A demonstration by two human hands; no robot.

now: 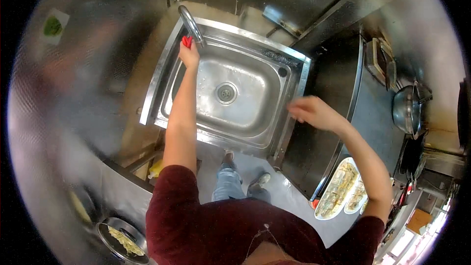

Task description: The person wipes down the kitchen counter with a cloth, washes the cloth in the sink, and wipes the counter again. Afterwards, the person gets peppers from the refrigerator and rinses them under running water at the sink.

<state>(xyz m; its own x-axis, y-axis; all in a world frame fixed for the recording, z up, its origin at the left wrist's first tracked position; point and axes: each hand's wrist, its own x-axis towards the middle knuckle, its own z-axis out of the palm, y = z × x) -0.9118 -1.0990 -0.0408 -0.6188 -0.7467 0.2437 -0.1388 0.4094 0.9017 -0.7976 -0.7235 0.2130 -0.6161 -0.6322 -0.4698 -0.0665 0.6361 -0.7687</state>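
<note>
My left hand point(189, 55) is closed around a small red object point(187, 41), too small to name, at the sink's upper left corner. Just above and beside it curves the chrome faucet point(190, 23). Below lies the steel sink point(250, 86), with a round drain point(226, 93) in its floor and some wet shine. Past the sink's right rim hangs my right hand point(306, 110), fingers curled and slightly blurred; whether it holds anything is hidden.
On the right, a steel counter point(374, 113) bears a metal bowl point(406, 110) and trays. Oval dishes of food point(336, 189) are at the lower right. A pan with pale shreds point(125, 241) sits lower left. Metal walls surround the sink.
</note>
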